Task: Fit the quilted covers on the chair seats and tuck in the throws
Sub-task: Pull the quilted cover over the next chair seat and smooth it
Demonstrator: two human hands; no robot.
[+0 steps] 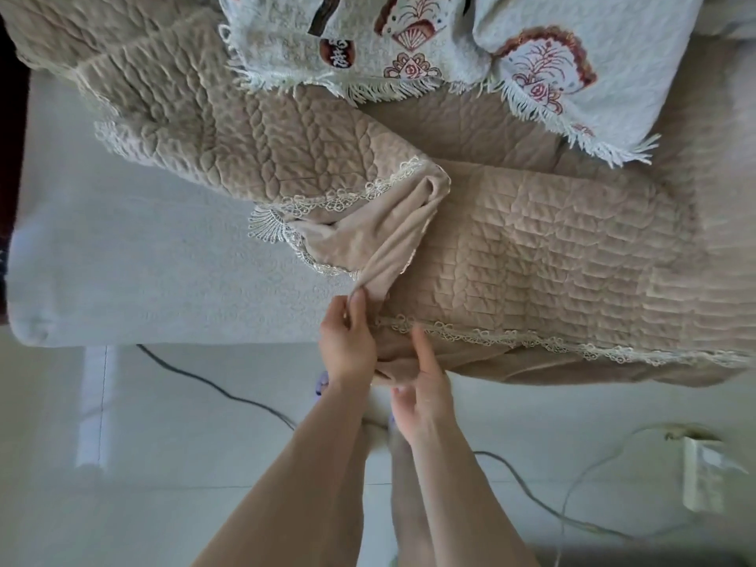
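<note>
Pinches a twisted fold of the cover (532,255) with the left hand (347,341) at the seat's (143,259) front edge; clamps the hem (394,364) beside it with the right hand (425,386). Covers only the seat's right half, with the throw (409,43) heaped at the back edge. Could snag the lace (511,335) or slide the cover floorward if yanked while twisted.

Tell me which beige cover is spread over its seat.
The right cover, its lace edge along the seat front; the left cover is bunched back, leaving its white seat bare.
</note>
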